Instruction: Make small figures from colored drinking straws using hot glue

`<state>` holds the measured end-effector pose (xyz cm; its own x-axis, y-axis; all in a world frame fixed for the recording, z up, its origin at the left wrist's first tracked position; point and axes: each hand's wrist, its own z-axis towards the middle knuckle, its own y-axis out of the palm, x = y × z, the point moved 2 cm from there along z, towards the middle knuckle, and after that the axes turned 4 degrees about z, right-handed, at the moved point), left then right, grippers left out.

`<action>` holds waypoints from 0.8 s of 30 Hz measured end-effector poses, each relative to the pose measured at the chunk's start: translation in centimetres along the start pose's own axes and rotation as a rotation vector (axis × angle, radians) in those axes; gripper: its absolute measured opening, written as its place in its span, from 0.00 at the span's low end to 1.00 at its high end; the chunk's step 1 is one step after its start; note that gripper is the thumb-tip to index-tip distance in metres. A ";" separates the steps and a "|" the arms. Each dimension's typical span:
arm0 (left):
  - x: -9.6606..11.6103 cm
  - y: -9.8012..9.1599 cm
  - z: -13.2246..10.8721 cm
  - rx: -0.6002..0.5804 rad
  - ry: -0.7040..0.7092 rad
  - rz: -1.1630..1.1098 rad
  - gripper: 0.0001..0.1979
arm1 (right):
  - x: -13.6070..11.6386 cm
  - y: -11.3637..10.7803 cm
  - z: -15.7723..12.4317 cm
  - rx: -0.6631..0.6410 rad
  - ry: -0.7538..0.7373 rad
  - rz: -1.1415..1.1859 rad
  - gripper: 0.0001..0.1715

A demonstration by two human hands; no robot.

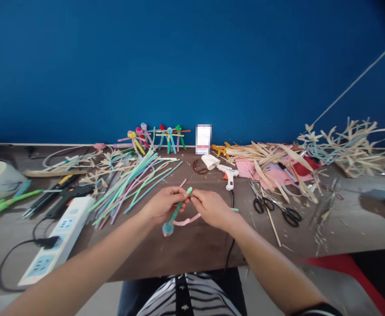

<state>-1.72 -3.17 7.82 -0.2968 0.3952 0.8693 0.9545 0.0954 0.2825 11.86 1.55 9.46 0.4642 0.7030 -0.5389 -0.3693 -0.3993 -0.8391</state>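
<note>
Over the middle of the table, my left hand (166, 204) pinches a green pipe cleaner (176, 212) near its upper end. My right hand (212, 208) closes on the same end from the other side, thumb and finger almost meeting the left ones. The green stem runs down to a light-blue fuzzy knob (167, 228) with a pinkish tip. A pink pipe cleaner (187, 221) branches off beside the knob and passes under my right hand. A green tip shows to the right of that hand. The exact grip is partly hidden by my fingers.
Loose pipe cleaners (129, 184) lie to the left, by a white power strip (63, 232). Finished pipe-cleaner figures (169, 138) lean on the blue wall. A white glue gun (229, 174), scissors (291, 215) and dried strips (268, 153) are on the right.
</note>
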 end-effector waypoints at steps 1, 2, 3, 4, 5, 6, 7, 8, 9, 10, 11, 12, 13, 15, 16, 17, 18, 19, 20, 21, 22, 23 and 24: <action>0.1 0.0 -0.1 0.030 0.037 0.033 0.10 | -0.2 0.1 -0.2 -0.011 0.015 -0.037 0.11; 0.2 0.1 -0.2 0.052 0.074 0.066 0.09 | -0.3 0.3 -0.5 -0.024 0.035 -0.066 0.10; 0.2 0.1 -0.4 0.074 0.110 0.091 0.09 | -0.4 0.5 -0.8 -0.038 0.052 -0.086 0.11; 0.3 0.2 -0.6 0.086 0.133 0.107 0.09 | -0.5 0.8 -1.1 -0.053 0.064 -0.098 0.11; 0.3 0.2 -0.8 0.098 0.146 0.113 0.09 | -0.6 1.1 -1.4 -0.066 0.072 -0.104 0.12; 0.3 0.2 -1.0 0.116 0.145 0.106 0.09 | -0.7 1.4 -1.8 -0.079 0.075 -0.105 0.12; 0.2 0.1 -1.2 0.120 0.127 0.095 0.08 | -0.7 1.7 -2.2 -0.089 0.077 -0.099 0.13; 0.1 0.1 -1.4 0.115 0.116 0.066 0.08 | -0.8 2.0 -2.7 -0.097 0.079 -0.088 0.13; 0.1 0.0 -1.6 0.094 0.100 0.035 0.08 | -0.9 2.3 -3.2 -0.105 0.080 -0.072 0.14; 0.1 0.0 -1.9 0.074 0.090 0.001 0.08 | -1.0 2.5 -3.8 -0.115 0.080 -0.054 0.16; 0.2 -0.2 -2.2 0.062 0.088 -0.034 0.08 | -1.1 2.7 -4.5 -0.126 0.076 -0.035 0.17; 0.5 -0.3 -2.6 0.064 0.094 -0.065 0.07 | -1.2 2.9 -5.2 -0.135 0.066 -0.019 0.17; 0.8 -0.6 -3.0 0.087 0.112 -0.096 0.07 | -1.3 3.1 -6.0 -0.142 0.049 -0.008 0.18; 1.8 -1.3 -4.1 0.178 0.176 -0.152 0.08 | -1.3 3.6 -7.6 -0.151 -0.020 -0.006 0.23; 2.3 -1.6 -4.7 0.208 0.194 -0.157 0.08 | -1.2 4.0 -8.2 -0.159 -0.072 -0.015 0.29; 2.8 -1.9 -5.3 0.226 0.189 -0.150 0.08 | -1.1 4.6 -8.8 -0.178 -0.126 -0.033 0.34; 3.3 -2.3 -6.0 0.249 0.218 -0.143 0.08 | -1.0 5.3 -9.1 -0.201 -0.160 -0.057 0.37; 3.6 -2.5 -6.6 0.276 0.236 -0.132 0.09 | -0.8 6.1 -9.3 -0.224 -0.176 -0.083 0.40; 3.9 -2.8 -7.2 0.304 0.262 -0.118 0.09 | -0.6 7.0 -9.2 -0.236 -0.175 -0.108 0.41; 4.1 -2.9 -7.8 0.332 0.285 -0.102 0.10 | -0.5 7.8 -8.9 -0.248 -0.175 -0.128 0.40; 4.1 -3.0 -8.4 0.350 0.297 -0.088 0.10 | -0.5 8.5 -8.6 -0.256 -0.180 -0.141 0.38; 4.1 -3.0 -8.9 0.367 0.306 -0.075 0.09 | -0.5 9.0 -8.2 -0.257 -0.185 -0.149 0.36; 4.1 -2.8 -9.4 0.382 0.322 -0.065 0.09 | -0.7 9.3 -7.8 -0.254 -0.195 -0.153 0.35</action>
<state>-5.92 -10.45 14.40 -0.2923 0.0809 0.9529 0.8583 0.4617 0.2241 14.39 -7.24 1.45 0.3269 0.8553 -0.4020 -0.0841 -0.3974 -0.9138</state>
